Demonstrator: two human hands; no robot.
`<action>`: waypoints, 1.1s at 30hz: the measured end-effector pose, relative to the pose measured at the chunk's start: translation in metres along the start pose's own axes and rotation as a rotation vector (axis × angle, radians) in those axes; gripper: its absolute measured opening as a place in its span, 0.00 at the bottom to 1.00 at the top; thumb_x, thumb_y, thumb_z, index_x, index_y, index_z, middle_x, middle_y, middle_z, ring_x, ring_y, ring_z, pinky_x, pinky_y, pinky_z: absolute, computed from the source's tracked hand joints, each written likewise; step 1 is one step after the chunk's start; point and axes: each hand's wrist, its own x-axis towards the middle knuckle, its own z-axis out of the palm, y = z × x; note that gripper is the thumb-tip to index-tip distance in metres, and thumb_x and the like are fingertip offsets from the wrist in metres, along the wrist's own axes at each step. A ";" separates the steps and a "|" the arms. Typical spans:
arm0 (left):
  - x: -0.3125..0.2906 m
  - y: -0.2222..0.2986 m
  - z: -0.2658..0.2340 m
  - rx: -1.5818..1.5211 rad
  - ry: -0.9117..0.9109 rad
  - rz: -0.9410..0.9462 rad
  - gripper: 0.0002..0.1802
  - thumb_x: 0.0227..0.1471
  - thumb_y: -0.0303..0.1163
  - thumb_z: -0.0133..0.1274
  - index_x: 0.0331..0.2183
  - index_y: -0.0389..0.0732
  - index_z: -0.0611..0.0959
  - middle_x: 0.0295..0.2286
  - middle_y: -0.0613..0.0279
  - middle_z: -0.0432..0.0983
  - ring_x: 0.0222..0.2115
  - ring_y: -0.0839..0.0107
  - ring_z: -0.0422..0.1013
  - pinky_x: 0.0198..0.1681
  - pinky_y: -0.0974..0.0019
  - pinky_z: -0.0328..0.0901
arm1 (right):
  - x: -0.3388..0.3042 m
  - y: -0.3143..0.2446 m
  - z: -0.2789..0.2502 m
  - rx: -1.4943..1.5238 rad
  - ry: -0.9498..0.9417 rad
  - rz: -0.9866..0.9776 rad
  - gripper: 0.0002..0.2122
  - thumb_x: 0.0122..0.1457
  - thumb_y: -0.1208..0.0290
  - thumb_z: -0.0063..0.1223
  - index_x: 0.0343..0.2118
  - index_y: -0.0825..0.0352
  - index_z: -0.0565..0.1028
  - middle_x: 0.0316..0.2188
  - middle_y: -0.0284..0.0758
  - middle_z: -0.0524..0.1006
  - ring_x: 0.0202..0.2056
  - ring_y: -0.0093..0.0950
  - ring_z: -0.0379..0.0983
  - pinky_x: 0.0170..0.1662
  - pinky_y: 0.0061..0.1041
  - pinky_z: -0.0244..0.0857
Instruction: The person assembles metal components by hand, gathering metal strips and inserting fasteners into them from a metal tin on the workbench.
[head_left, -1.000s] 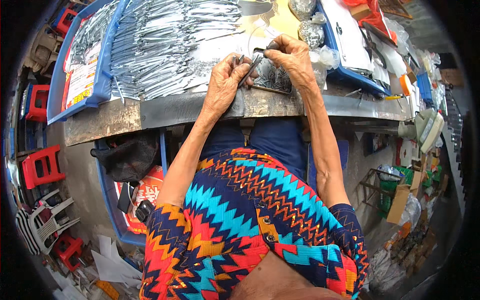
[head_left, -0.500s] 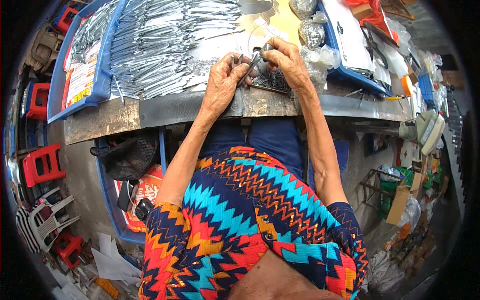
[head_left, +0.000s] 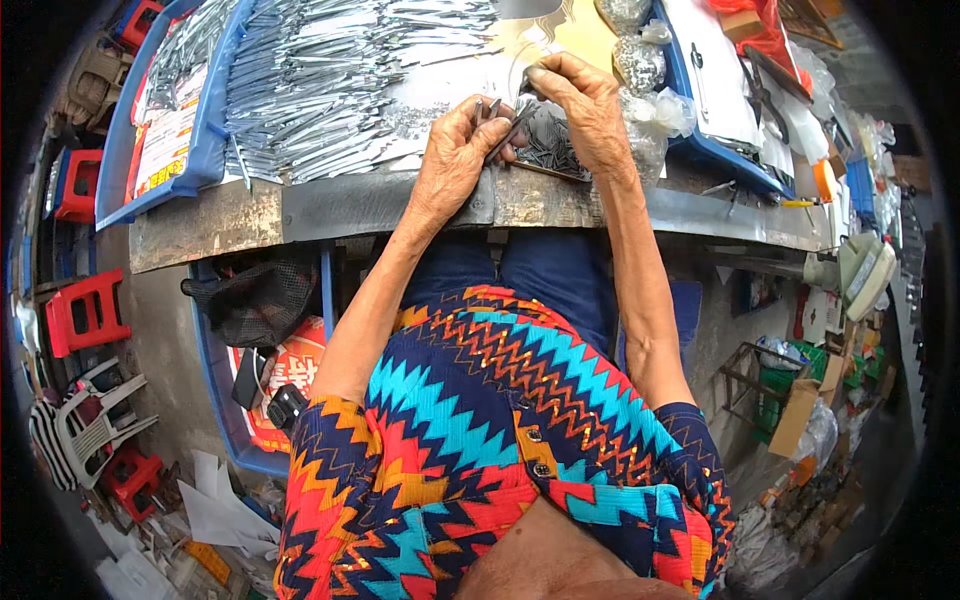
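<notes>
My left hand (head_left: 460, 150) is closed around slim grey metal pieces (head_left: 510, 135), whose ends stick out past the thumb and fingers. My right hand (head_left: 590, 105) is raised just to its right, thumb and fingertips pinched together. Something small and dark shows at those fingertips, too small to make out. Between and below the hands, a shallow tray (head_left: 550, 176) at the table's near edge holds many small dark metal pieces (head_left: 553, 140). To the left of my left hand lies a broad heap of long, thin silvery metal pieces (head_left: 310, 95).
A blue bin (head_left: 205, 150) with more metal pieces stands at the table's left. Plastic bags of small parts (head_left: 640, 70) and another blue tray (head_left: 700, 140) lie on the right. The metal-covered table edge (head_left: 380, 205) runs in front of me. Red stools (head_left: 90, 312) stand at far left.
My right hand has moved a little up and right, away from the metal pieces in my left hand. The left hand keeps its hold, and the view has shifted slightly.
</notes>
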 end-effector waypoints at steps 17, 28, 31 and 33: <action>-0.001 0.004 0.001 0.051 -0.004 0.016 0.10 0.53 0.33 0.49 0.29 0.36 0.73 0.23 0.64 0.72 0.22 0.78 0.68 0.28 0.75 0.64 | -0.006 -0.006 0.019 0.106 -0.053 0.068 0.07 0.53 0.72 0.51 0.26 0.71 0.74 0.20 0.27 0.71 0.22 0.13 0.64 0.25 0.15 0.60; -0.002 0.006 0.003 0.070 0.021 0.027 0.09 0.54 0.33 0.49 0.28 0.38 0.72 0.21 0.66 0.71 0.22 0.80 0.68 0.27 0.76 0.62 | -0.007 -0.013 0.021 -0.013 -0.041 0.031 0.07 0.52 0.73 0.50 0.26 0.72 0.73 0.19 0.29 0.71 0.23 0.15 0.65 0.26 0.18 0.61; -0.002 0.007 0.003 0.075 0.020 0.014 0.08 0.54 0.32 0.48 0.27 0.38 0.72 0.21 0.66 0.71 0.21 0.80 0.67 0.27 0.76 0.62 | -0.010 -0.014 0.026 -0.206 0.007 -0.133 0.06 0.52 0.74 0.50 0.26 0.73 0.72 0.19 0.31 0.72 0.23 0.17 0.67 0.27 0.20 0.62; -0.002 0.005 0.003 0.074 0.025 0.023 0.08 0.54 0.32 0.48 0.27 0.38 0.72 0.21 0.66 0.71 0.21 0.80 0.67 0.27 0.76 0.62 | -0.012 -0.015 0.032 -0.357 0.057 -0.271 0.06 0.51 0.75 0.50 0.27 0.73 0.72 0.19 0.31 0.72 0.23 0.18 0.69 0.27 0.21 0.63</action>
